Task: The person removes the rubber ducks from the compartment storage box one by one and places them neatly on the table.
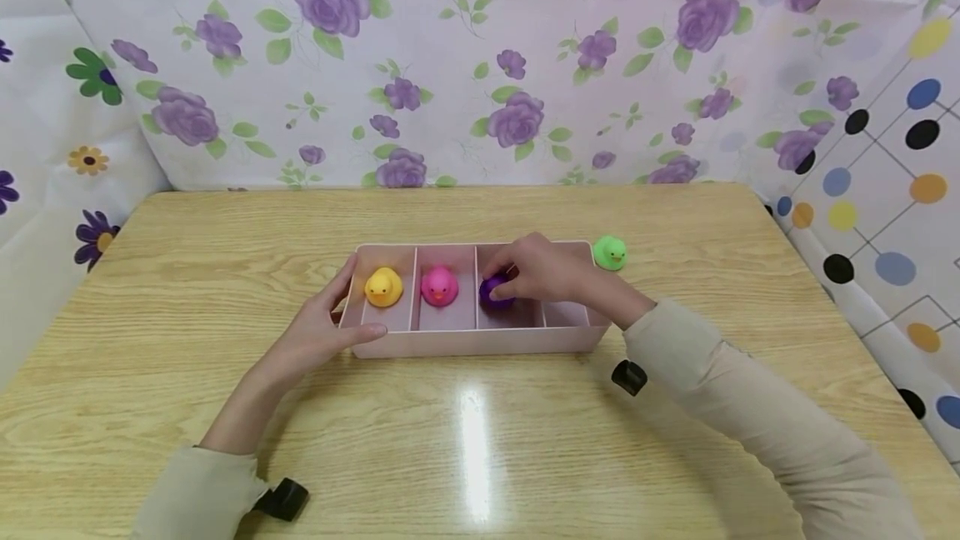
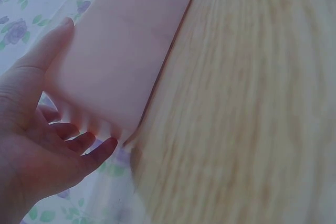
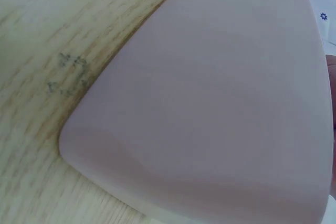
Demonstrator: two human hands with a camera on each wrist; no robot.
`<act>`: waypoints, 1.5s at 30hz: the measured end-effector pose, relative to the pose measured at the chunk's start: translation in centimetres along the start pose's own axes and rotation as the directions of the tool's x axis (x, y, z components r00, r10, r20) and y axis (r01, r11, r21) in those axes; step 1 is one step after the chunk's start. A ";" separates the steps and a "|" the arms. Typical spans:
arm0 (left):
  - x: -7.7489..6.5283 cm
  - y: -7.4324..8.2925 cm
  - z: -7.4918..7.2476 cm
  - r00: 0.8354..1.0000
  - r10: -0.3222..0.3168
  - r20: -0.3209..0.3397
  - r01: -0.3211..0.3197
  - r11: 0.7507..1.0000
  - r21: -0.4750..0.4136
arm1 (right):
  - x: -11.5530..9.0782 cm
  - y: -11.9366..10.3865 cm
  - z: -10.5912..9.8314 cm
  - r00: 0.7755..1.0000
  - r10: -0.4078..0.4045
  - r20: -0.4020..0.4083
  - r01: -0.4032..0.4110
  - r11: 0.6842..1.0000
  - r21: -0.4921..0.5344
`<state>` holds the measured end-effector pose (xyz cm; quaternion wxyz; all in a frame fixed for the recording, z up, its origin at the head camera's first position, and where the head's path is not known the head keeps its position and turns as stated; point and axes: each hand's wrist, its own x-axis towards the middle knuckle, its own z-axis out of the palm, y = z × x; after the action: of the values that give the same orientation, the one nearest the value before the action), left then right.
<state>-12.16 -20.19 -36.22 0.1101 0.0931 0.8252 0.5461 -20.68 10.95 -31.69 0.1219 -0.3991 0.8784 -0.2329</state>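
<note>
A pink divided tray (image 1: 465, 342) sits at the middle of the table (image 1: 187, 290). Its left end is steadied by the left hand (image 1: 330, 323), fingers fairly straight against the wall, thumb on the front rim.

A purple duck (image 1: 495, 292) is being set into the third compartment, pinched by the right hand (image 1: 543, 267) (fingers curled over it). A yellow duck (image 1: 383, 287) and a pink duck (image 1: 439, 286) occupy the first two compartments. A green duck (image 1: 611, 252) stands on the table just beyond the tray's far right corner.

Step judged: placing the purple duck. Next, release is called for, then a reach towards the green duck; the fourth compartment is unfilled.
</note>
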 end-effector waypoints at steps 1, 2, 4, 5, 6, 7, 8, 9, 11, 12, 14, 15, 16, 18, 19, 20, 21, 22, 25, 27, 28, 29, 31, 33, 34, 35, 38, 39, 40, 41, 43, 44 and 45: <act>0.0 0.0 0.0 1.000 0.000 0.001 0.000 1.000 -0.003 | 0.0 0.0 0.0 1.000 -0.004 -0.006 0.004 1.000 0.001; 0.0 0.0 0.0 1.000 -0.001 0.000 0.001 1.000 -0.004 | -0.1 0.0 0.0 1.000 -0.007 -0.013 0.007 1.000 0.002; 0.0 0.0 -0.1 1.000 -0.003 -0.001 0.003 1.000 -0.002 | -0.2 0.0 0.0 1.000 -0.009 -0.027 0.009 1.000 0.001; 0.0 0.0 -0.1 1.000 -0.004 -0.002 0.004 1.000 -0.002 | -0.2 0.0 0.0 0.999 -0.005 -0.033 0.005 1.000 0.004; 0.0 0.0 -0.1 1.000 -0.006 -0.002 0.006 1.000 -0.002 | -0.2 0.0 -0.1 0.999 0.001 -0.037 0.000 1.000 0.010; 0.0 -0.1 -0.1 1.000 -0.007 -0.003 0.007 1.000 0.001 | -0.3 0.0 -0.1 0.999 0.007 -0.042 -0.006 1.000 0.014; 0.0 -0.1 -0.1 1.000 -0.007 -0.004 0.007 1.000 0.004 | -0.4 0.0 -0.2 0.999 0.017 -0.050 -0.016 1.000 0.020; 0.0 -0.1 -0.1 1.000 -0.006 -0.004 0.006 1.000 0.005 | -0.4 0.0 -0.2 0.998 0.027 -0.060 -0.026 0.999 0.028; 0.0 0.0 -0.1 1.000 -0.005 -0.004 0.005 1.000 0.002 | -0.5 0.0 -0.3 0.995 0.048 -0.083 -0.044 0.998 0.044; 0.0 0.0 0.0 1.000 -0.006 -0.003 0.006 1.000 0.002 | -0.6 -0.1 -0.4 0.994 0.054 -0.097 -0.049 0.997 0.053; 0.0 0.0 0.0 1.000 -0.003 0.000 0.003 1.000 -0.006 | -0.8 -0.2 -0.5 0.990 0.064 -0.126 -0.054 0.995 0.078; 0.0 0.0 0.0 1.000 -0.001 0.001 0.001 1.000 -0.011 | -0.8 -0.2 -0.7 0.988 0.064 -0.139 -0.052 0.995 0.090; 0.0 0.0 0.0 1.000 -0.001 0.002 0.001 1.000 -0.013 | -0.9 -0.3 -0.8 0.987 0.066 -0.149 -0.051 0.993 0.107; -0.1 0.0 0.0 1.000 0.002 0.002 -0.002 1.000 -0.017 | -1.2 -0.5 -1.1 0.984 0.074 -0.164 -0.050 0.988 0.147; 0.0 0.0 0.0 1.000 0.002 0.002 -0.002 1.000 -0.018 | -1.3 -0.6 -1.3 0.982 0.081 -0.170 -0.052 0.984 0.171; 0.0 0.0 0.0 1.000 0.001 0.002 -0.001 1.000 -0.018 | -1.4 -0.6 -1.5 0.980 0.089 -0.179 -0.054 0.980 0.190; 0.0 0.0 0.0 1.000 0.001 0.003 -0.001 1.000 -0.019 | -1.6 -0.7 -1.7 0.978 0.098 -0.186 -0.057 0.975 0.213; 0.0 0.0 0.0 1.000 0.001 0.003 0.000 1.000 -0.019 | -1.7 -0.7 -1.9 0.975 0.108 -0.196 -0.061 0.971 0.232; 0.0 0.0 0.0 1.000 0.000 0.004 0.000 1.000 -0.023 | -2.2 -0.8 -2.6 0.964 0.118 -0.236 -0.051 0.961 0.272; 0.0 0.0 0.0 1.000 0.002 0.003 -0.002 1.000 -0.023 | -2.4 -0.8 -3.0 0.959 0.122 -0.257 -0.046 0.958 0.283; 0.1 -0.1 0.0 1.000 0.003 0.001 -0.003 1.000 -0.022 | -2.5 -0.8 -3.1 0.957 0.123 -0.263 -0.043 0.957 0.288; 0.1 -0.1 0.0 1.000 0.004 0.000 -0.004 1.000 -0.022 | -2.6 -0.7 -3.3 0.956 0.124 -0.266 -0.041 0.954 0.296; 0.1 -0.2 0.0 1.000 0.006 -0.002 -0.006 1.000 -0.019 | -2.7 -0.6 -3.5 0.953 0.137 -0.269 -0.052 0.952 0.302; 0.1 -0.2 0.0 1.000 0.006 -0.005 -0.006 1.000 -0.014 | -2.9 -0.4 -3.6 0.950 0.154 -0.272 -0.066 0.950 0.306; 0.1 -0.2 0.0 1.000 0.007 -0.006 -0.007 1.000 -0.013 | -2.9 -0.3 -3.7 0.947 0.164 -0.275 -0.076 0.949 0.305; 0.2 -0.3 0.0 1.000 0.008 -0.007 -0.008 1.000 -0.012 | -3.1 -0.2 -3.8 0.945 0.175 -0.278 -0.088 0.950 0.301; 0.1 -0.3 0.0 1.000 0.007 -0.009 -0.007 1.000 -0.009 | -3.5 0.2 -4.1 0.938 0.203 -0.283 -0.114 0.947 0.301; 0.1 -0.2 0.0 1.000 0.007 -0.010 -0.007 1.000 -0.010 | -3.7 0.4 -4.3 0.936 0.211 -0.281 -0.119 0.943 0.311; 0.1 -0.2 0.0 1.000 0.006 -0.010 -0.006 1.000 -0.012 | -3.9 0.5 -4.4 0.935 0.220 -0.278 -0.126 0.939 0.319; 0.1 -0.2 0.0 1.000 0.004 -0.010 -0.004 1.000 -0.011 | -4.1 0.7 -4.5 0.934 0.229 -0.276 -0.131 0.935 0.330; 0.1 -0.2 0.0 1.000 -0.002 -0.011 0.001 1.000 -0.009 | -4.4 1.0 -4.7 0.932 0.241 -0.270 -0.138 0.926 0.351; 0.1 -0.2 0.0 1.000 -0.003 -0.012 0.003 1.000 -0.010 | -4.6 1.2 -4.8 0.931 0.250 -0.267 -0.146 0.923 0.357; 0.1 -0.2 0.0 1.000 -0.004 -0.012 0.003 1.000 -0.009 | -4.8 1.3 -4.9 0.929 0.258 -0.265 -0.153 0.921 0.359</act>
<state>-12.21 -20.23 -36.44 0.1064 0.0877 0.8235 0.5502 -20.38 16.88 -28.03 0.0735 -0.2364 0.8720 -0.4224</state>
